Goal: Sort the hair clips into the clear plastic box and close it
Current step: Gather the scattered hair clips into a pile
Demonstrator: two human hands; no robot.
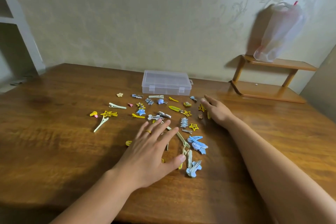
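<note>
Here both hands lay spread: left hand point(152, 148) and right hand point(216, 111) over scattered yellow and blue hair clips point(160, 114); closed clear plastic box point(166, 82) sat far on the wooden bench point(54, 132).

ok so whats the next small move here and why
Probably open the clear plastic box first: its lid is down and both front latches look fastened, while all the hair clips lie loose on the table. The left hand and right hand are spread flat, holding nothing.
</note>
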